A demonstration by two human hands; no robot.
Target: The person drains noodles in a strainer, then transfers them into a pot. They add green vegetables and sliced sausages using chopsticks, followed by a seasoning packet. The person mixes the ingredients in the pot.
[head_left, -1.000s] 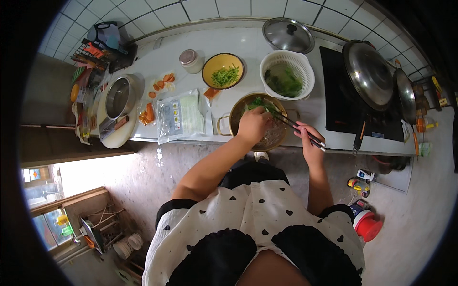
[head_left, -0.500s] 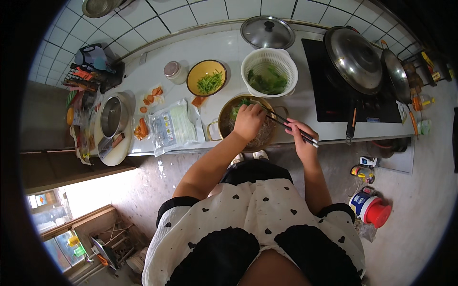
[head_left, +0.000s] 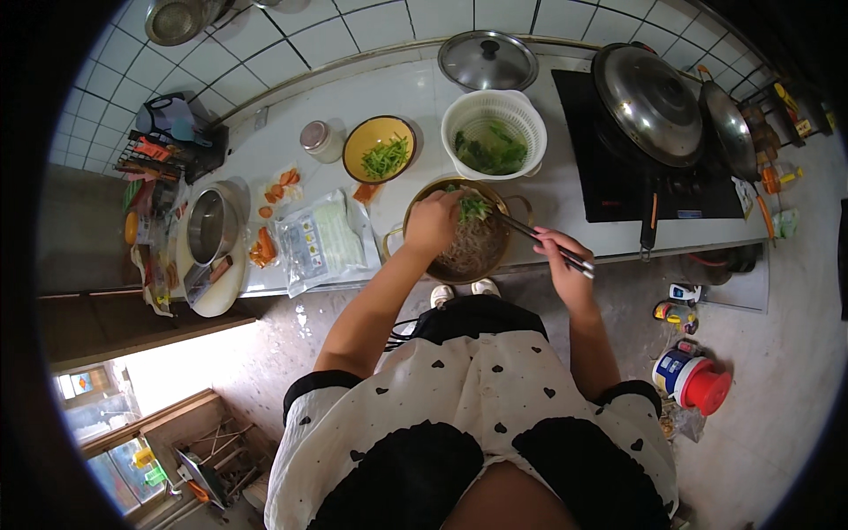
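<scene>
My right hand [head_left: 565, 256] is closed round a pair of dark chopsticks with pale ends [head_left: 530, 231]. Their tips reach the leafy greens [head_left: 474, 208] at the far side of a brass-coloured, two-handled pot [head_left: 506, 243]. Thin brownish noodles [head_left: 468, 252] fill the near part of that pot. My left hand [head_left: 431, 223] hangs over the pot's left side, its fingers curled in beside the greens; whatever they pinch is hidden. Just beyond the pot stands a white colander [head_left: 449, 132] with green leaves [head_left: 495, 148] in it.
Left of the colander are a yellow bowl of chopped greens [head_left: 386, 157], a lidded jar [head_left: 320, 141] and a plastic packet [head_left: 320, 243]. A steel lid [head_left: 488, 60] lies behind the colander. On the right, a black cooktop [head_left: 609, 199] bears a covered wok [head_left: 649, 106].
My left hand has shifted left, uncovering more greens and noodles. The chopsticks have swung with their tips now at the greens, and my right hand has moved slightly right.
</scene>
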